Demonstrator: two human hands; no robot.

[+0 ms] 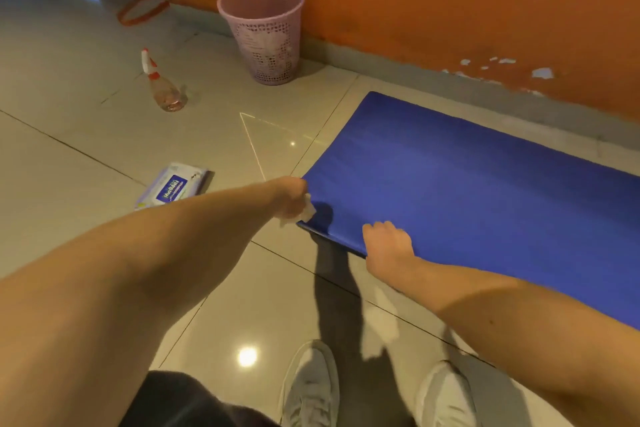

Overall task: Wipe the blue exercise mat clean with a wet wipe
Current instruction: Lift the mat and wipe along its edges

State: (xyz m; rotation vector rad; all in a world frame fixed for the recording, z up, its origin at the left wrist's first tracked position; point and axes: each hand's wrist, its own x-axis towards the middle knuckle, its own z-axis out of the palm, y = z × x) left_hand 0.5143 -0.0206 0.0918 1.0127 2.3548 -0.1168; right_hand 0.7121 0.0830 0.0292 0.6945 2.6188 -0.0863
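Observation:
The blue exercise mat (478, 184) lies flat on the tiled floor along the orange wall. My left hand (289, 199) grips a crumpled white wet wipe (306, 213) at the mat's near left corner. My right hand (388, 243) rests on the mat's near edge, a little to the right of the wipe, its fingers curled over the edge. A pack of wet wipes (171, 189) lies on the floor left of my left forearm.
A pink perforated waste basket (265, 35) stands by the wall behind the mat's corner. A spray bottle (162, 87) with a red and white nozzle stands on the tiles to its left. My two white shoes (310, 385) are at the bottom.

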